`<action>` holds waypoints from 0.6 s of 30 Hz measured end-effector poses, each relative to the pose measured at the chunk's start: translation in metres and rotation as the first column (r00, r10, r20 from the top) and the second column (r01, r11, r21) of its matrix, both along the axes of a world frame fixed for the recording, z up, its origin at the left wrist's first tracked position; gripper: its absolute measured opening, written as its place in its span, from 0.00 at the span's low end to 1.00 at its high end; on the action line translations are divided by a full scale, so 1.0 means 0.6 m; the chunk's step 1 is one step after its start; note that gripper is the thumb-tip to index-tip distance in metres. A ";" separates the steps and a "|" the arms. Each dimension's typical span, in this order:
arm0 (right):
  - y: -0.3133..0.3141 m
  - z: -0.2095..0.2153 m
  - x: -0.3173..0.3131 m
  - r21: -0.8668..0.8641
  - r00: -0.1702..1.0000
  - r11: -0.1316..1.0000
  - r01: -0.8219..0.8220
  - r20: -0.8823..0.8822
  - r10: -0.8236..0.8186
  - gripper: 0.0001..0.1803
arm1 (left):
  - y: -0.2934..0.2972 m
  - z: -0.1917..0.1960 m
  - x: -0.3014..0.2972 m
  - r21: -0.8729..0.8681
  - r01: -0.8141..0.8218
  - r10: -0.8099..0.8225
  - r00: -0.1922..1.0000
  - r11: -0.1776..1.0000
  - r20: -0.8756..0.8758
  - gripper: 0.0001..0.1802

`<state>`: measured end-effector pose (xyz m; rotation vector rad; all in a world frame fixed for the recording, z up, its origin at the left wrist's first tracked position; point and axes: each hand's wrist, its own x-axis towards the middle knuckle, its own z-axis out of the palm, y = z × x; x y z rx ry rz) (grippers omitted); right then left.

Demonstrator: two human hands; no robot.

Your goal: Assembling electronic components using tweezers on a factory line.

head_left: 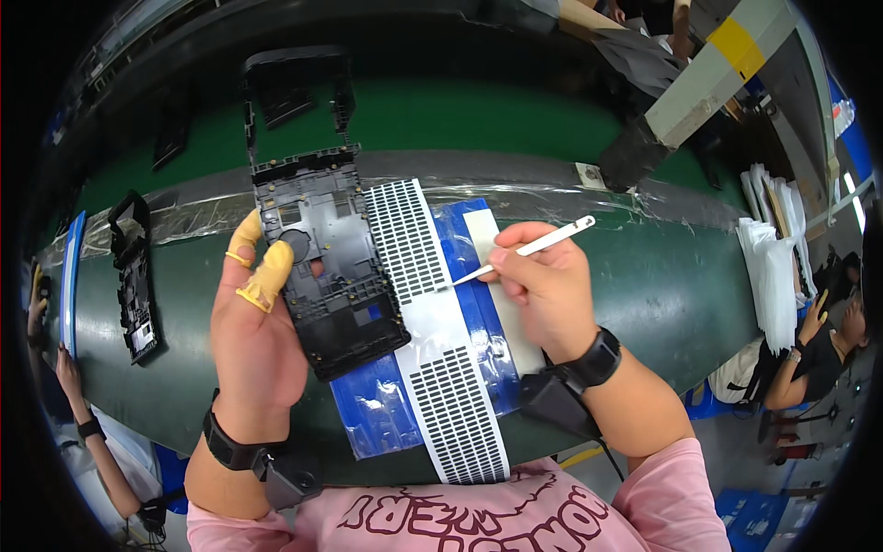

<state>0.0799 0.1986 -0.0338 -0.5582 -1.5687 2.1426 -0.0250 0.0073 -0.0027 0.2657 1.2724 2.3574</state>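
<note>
The black housing (333, 241) is in the left hand (262, 336), held over the left part of a blue board (372, 414) and just beside a white sheet (428, 327), its loop-like end pointing to the far side and its ribbed inner face turned up, presumably so that the recesses are in plain sight and within short reach of the sheet. That sheet, bearing two blocks of small dark rectangles with a bare band between them, runs lengthwise across the board from far to near, its near end by the person's body; this seems to put the rows handy for the right side. The left hand is partly open, its thumb over the housing's left edge and at least one finger behind, with yellow finger cots (269, 276) on the thumb and a finger, likely for a clean hold; the remaining fingers are mostly hidden by the part. The right hand (555, 287) is closed in a pinch about slim white tweezers (544, 244), thumb and forefinger together on the shaft. The tool slants down to the left, its thin tip at the sheet's right edge by the bare band; whether it grips a piece there I cannot tell. A second black housing (138, 299) lies on the green table (644, 304) at the left, well apart from both hands
</note>
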 end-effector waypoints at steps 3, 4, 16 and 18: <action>-0.016 0.028 0.017 -0.138 0.993 0.988 -0.068 -0.101 0.055 0.09 | 0.002 -0.005 0.016 0.073 0.021 -0.030 0.991 0.997 0.127 0.17; -0.030 0.039 0.025 -0.136 0.992 0.988 -0.071 -0.115 0.055 0.09 | 0.008 -0.003 0.028 0.097 0.067 -0.084 0.980 0.993 0.183 0.18; -0.092 0.044 0.058 -0.039 0.968 0.994 -0.102 -0.233 0.090 0.10 | 0.012 -0.007 0.069 0.228 0.269 -0.324 0.912 0.936 0.253 0.21; -0.091 0.044 0.058 -0.046 0.965 0.993 -0.107 -0.244 0.092 0.10 | 0.013 -0.006 0.069 0.253 0.267 -0.332 0.906 0.930 0.265 0.21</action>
